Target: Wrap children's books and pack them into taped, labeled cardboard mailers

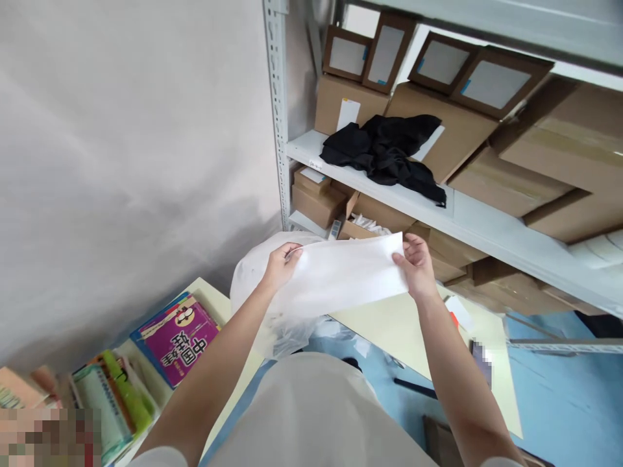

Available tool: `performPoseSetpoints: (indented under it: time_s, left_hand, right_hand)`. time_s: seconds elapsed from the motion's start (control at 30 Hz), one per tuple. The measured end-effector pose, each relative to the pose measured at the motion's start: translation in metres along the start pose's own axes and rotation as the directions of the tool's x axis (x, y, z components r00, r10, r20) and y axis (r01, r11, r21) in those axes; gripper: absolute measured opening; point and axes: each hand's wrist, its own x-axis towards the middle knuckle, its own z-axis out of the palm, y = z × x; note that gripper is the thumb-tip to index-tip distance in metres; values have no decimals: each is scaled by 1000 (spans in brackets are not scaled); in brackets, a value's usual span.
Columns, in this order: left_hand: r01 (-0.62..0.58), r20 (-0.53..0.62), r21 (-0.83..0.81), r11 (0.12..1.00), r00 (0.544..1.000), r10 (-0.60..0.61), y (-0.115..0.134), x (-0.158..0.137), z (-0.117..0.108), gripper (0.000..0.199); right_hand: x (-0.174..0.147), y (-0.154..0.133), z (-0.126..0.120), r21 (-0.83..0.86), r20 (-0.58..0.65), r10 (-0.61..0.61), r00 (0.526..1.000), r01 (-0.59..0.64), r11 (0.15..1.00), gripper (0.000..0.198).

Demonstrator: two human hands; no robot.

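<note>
Purple covers the topmost book (pixel 187 331) on your left, lying on a pale yellow surface (pixel 211 299); farther left, a row of volumes (pixel 102 402) leans close by, so carry your left elbow high enough to clear both. Next comes a translucent plastic bag (pixel 292 340), bulging beside and below your left grip (pixel 281 266). That grip is pinching the white sheet (pixel 350 275) near its left end, thumb towards you; exactly where the sheet ends against the bag is hard to tell. Make the pinch light but sure, and check that no fold of the bag is caught in it.

The sheet is in midair, spanning the gap between your two grips. It looks thin and fairly flat, so an even, gentle pull should serve better than a tug, which might crease it. Just beyond its upper edge is an open carton (pixel 379 211) with white contents; above that, black cloth (pixel 384 146) lies on a shelf (pixel 304 144).

At the other end, your right grip (pixel 418 264) grasps the sheet's right edge, thumb on the near face, the upper corner standing free. Level both grips to straighten the long sides. Below and to the right, a second surface (pixel 379 334) extends over blue floor (pixel 564 383).
</note>
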Motion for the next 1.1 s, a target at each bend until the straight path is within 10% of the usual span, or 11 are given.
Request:
performPoseSetpoints:
  time_s: [0.13,0.2,0.33,0.43,0.53,0.73,0.97,1.1]
  left_hand:
    - [-47,107,-34,998,993,50,27,11,8,25]
    - [-46,163,6,999,986,44,38,17,14,25]
    - [-47,200,119,992,979,22,53,20,38,29]
    - [0,260,31,1000,966,-8,69,9,74,34]
    - [194,469,-212,958,880,-74,91,-12,115,43]
    - [552,781,-367,749,620,-74,106,-39,167,48]
    - [596,869,-357,719,494,22,97,-41,217,60]
    - [332,817,-254,909,577,17,103,-50,252,57]
  right_hand:
    - [-23,14,-25,4,271,237,933,-248,969,45]
    - [-31,21,-34,-79,191,261,946,-250,965,38]
    - [-53,16,-38,-457,-279,-68,958,-70,886,41]
    - [-79,-1,-19,-605,-178,-239,955,85,792,42]
    - [-97,-6,4,-463,213,-95,972,186,867,59]
    - [-97,27,-17,-87,-126,157,980,-168,982,33]
    - [-99,52,-80,219,-60,315,947,-295,930,29]
    - [-95,61,-103,288,-47,319,947,-293,912,45]
